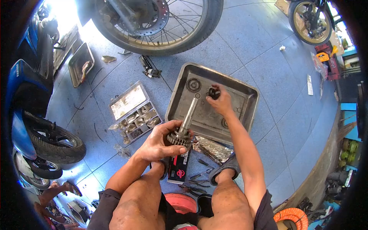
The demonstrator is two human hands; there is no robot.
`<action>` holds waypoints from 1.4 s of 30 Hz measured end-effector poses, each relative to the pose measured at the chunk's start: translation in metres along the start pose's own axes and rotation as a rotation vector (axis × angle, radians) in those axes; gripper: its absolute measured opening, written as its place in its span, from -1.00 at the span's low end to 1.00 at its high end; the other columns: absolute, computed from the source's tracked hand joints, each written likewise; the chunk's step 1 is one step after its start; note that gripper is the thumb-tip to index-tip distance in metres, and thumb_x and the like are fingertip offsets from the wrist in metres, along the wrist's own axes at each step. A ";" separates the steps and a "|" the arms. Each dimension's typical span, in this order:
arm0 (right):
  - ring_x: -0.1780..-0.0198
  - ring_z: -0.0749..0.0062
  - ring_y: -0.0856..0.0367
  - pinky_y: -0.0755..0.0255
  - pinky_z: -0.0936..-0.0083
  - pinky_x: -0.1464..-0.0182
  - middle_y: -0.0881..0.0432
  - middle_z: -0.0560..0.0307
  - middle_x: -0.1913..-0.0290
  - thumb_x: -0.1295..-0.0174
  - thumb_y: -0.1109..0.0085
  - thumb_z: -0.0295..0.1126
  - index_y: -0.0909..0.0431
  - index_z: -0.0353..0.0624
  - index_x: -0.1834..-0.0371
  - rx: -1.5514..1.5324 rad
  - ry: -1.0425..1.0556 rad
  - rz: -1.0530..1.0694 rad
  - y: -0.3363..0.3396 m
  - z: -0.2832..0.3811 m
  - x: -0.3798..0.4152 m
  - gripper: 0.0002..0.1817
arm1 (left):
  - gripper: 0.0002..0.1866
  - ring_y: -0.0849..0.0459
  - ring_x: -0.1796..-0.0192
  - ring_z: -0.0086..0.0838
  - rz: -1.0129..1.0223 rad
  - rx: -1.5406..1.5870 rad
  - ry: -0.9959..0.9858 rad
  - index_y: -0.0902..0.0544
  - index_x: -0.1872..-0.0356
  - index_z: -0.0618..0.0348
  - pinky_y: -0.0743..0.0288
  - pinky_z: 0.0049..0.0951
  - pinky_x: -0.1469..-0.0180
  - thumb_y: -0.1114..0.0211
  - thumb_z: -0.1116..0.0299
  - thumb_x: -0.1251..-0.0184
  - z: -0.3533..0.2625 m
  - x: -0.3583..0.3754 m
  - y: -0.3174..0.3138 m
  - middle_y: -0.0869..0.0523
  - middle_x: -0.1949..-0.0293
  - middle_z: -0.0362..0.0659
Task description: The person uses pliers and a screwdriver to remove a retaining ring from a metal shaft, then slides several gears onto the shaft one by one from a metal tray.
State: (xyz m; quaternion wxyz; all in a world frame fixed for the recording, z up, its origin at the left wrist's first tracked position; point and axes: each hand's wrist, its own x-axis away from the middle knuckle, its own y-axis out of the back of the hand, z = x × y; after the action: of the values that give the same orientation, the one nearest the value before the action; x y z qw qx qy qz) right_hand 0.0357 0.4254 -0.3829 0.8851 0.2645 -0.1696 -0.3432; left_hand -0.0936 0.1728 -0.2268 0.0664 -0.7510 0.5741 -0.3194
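Note:
My left hand (pixel 163 143) is closed around the geared lower end of a steel gear shaft (pixel 188 117). The shaft's bare end points up and away, over the near-left part of a metal tray (pixel 251 115). Over the tray, my right hand (pixel 220 101) pinches a small dark gear (pixel 211 92) between thumb and fingers. A larger flat gear (pixel 193 85) lies in the tray, left of that hand. Close to it is a small ring (pixel 197 95). Another gear (pixel 224 122) shows partly behind my right forearm.
A compartment box (pixel 134 111) with bagged small parts sits open left of the tray. A black box (pixel 178 168), a plastic bag of parts (pixel 214 149) and pliers (pixel 193 189) lie near my feet. A motorcycle wheel (pixel 191 42) stands beyond; a blue motorcycle (pixel 28 80) is at left.

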 end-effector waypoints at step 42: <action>-0.06 0.15 -0.67 -0.60 0.34 -0.09 -0.60 -0.13 -0.12 -0.08 -0.37 -0.43 -0.32 -0.37 -0.36 -1.337 -0.003 -0.032 0.139 0.035 0.163 -0.27 | -0.15 -0.71 0.04 -0.39 0.340 -0.254 0.110 -0.51 -0.21 0.47 -0.54 -0.41 -0.10 -0.60 0.14 0.11 0.004 -0.014 -0.031 -0.75 0.09 0.01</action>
State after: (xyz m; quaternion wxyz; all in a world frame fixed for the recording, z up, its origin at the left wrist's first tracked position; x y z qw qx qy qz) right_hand 0.2060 0.3861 -0.2542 0.8530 -0.3391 0.0825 -0.3880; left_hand -0.0684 0.1945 -0.2210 -0.0070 -0.6273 0.7308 -0.2691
